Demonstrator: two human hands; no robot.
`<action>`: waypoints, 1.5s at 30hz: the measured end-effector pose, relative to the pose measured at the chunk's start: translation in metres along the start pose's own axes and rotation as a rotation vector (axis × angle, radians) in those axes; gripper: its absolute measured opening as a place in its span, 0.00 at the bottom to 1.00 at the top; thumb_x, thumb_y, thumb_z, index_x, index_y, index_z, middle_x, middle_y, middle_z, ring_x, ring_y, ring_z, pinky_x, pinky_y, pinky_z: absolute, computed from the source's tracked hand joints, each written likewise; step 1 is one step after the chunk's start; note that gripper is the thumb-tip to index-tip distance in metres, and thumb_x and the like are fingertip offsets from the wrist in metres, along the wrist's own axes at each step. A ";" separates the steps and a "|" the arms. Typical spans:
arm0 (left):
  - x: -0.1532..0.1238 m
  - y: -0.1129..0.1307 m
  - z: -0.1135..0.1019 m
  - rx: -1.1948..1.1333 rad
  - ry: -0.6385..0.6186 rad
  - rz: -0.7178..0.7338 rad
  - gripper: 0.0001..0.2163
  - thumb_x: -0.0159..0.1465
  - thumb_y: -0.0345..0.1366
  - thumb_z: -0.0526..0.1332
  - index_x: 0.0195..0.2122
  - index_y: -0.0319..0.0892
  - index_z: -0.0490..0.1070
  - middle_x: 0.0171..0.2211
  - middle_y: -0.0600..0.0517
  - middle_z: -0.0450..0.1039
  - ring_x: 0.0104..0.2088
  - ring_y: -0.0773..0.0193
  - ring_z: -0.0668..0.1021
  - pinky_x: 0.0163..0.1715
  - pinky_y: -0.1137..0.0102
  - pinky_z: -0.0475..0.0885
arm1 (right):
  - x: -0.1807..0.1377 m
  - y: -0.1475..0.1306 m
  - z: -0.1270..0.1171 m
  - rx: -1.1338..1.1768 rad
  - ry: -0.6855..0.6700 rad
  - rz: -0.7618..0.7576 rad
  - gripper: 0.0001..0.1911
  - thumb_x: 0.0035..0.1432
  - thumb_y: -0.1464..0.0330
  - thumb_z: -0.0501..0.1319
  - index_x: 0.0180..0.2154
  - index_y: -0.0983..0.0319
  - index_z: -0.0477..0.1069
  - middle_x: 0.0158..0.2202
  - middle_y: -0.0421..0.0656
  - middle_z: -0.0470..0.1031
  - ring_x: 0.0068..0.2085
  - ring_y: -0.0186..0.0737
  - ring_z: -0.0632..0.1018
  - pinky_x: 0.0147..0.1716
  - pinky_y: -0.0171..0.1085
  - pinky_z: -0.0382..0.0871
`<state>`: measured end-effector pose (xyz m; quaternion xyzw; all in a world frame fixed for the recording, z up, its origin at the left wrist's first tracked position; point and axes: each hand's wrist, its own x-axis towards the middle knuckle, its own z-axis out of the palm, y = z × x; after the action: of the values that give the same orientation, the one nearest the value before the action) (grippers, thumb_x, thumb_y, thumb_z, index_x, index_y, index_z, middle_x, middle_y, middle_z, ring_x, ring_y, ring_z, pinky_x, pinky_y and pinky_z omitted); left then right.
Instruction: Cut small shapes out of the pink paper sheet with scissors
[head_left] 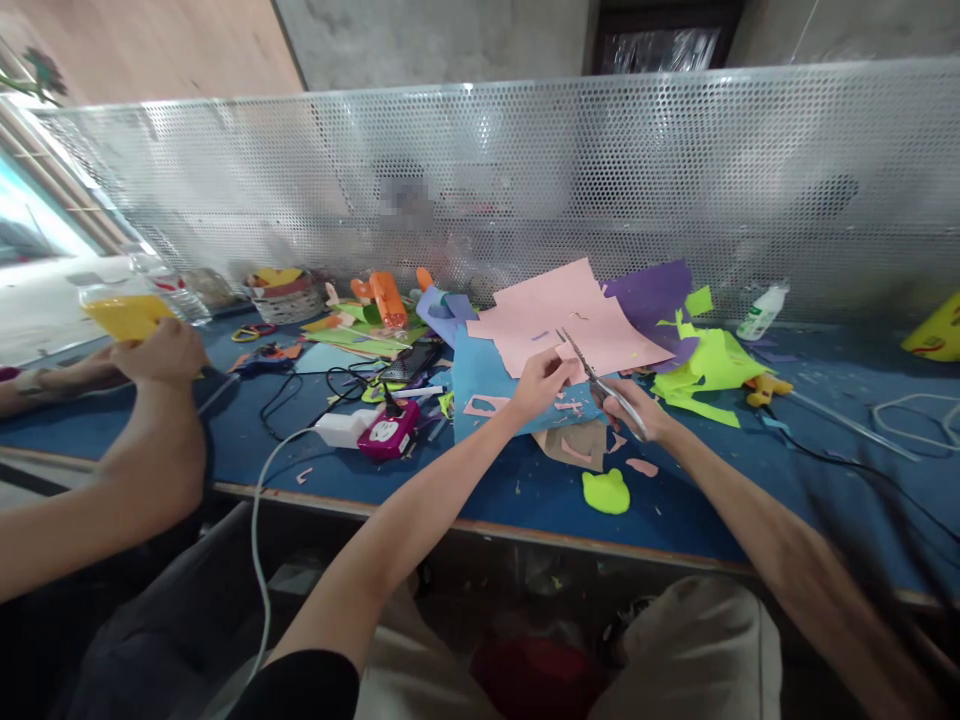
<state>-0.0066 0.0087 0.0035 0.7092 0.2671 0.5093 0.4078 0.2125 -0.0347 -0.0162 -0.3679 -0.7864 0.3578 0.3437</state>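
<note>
In my left hand (545, 382) I pinch a small piece of pink paper (574, 366). My right hand (636, 408) is closed round a pair of scissors (592, 376), whose blades point up and left beside that piece. Behind both hands lies a large pink sheet (566, 300) with cut edges, partly over a blue sheet (480, 385) and a purple sheet (660, 295). Pink scraps (486, 405) are scattered on the blue sheet. Nearer the front edge rests a lime-green cutout shaped like an eared head (606, 491).
Lime-green scraps (709, 365), a glue bottle (763, 312) and an orange glue gun (766, 389) are at the right. A magenta power socket (388, 430) with cords stands left of my arm. At far left, another person's hands hold yellow paper (131, 316). A perforated metal screen (510, 180) runs behind.
</note>
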 end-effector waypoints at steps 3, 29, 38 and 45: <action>0.001 -0.001 -0.001 -0.008 -0.007 0.000 0.17 0.68 0.48 0.62 0.28 0.41 0.67 0.20 0.55 0.66 0.23 0.68 0.69 0.25 0.71 0.64 | 0.000 0.000 0.000 -0.023 0.020 0.008 0.32 0.62 0.34 0.54 0.33 0.57 0.64 0.20 0.36 0.65 0.21 0.36 0.70 0.22 0.37 0.62; -0.002 0.007 0.001 0.106 -0.010 0.009 0.24 0.72 0.58 0.56 0.29 0.43 0.62 0.20 0.57 0.64 0.21 0.69 0.68 0.26 0.71 0.64 | 0.002 0.010 -0.004 0.115 -0.032 0.010 0.29 0.63 0.38 0.59 0.40 0.59 0.67 0.31 0.39 0.66 0.29 0.36 0.68 0.30 0.39 0.67; 0.000 0.007 -0.003 0.206 -0.039 0.013 0.24 0.72 0.58 0.56 0.28 0.43 0.60 0.20 0.57 0.61 0.24 0.69 0.67 0.28 0.70 0.61 | -0.002 0.011 -0.008 0.084 -0.045 0.059 0.34 0.61 0.33 0.54 0.40 0.57 0.68 0.30 0.38 0.65 0.29 0.35 0.70 0.29 0.37 0.69; 0.000 0.008 -0.005 0.183 -0.055 0.017 0.23 0.72 0.56 0.56 0.28 0.43 0.60 0.21 0.57 0.63 0.23 0.69 0.67 0.28 0.70 0.61 | 0.000 0.005 -0.006 0.049 -0.014 0.021 0.35 0.60 0.33 0.55 0.37 0.60 0.66 0.26 0.37 0.64 0.25 0.35 0.67 0.25 0.36 0.64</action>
<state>-0.0109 0.0063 0.0113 0.7594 0.2951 0.4667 0.3441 0.2186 -0.0305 -0.0176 -0.3652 -0.7757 0.3833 0.3435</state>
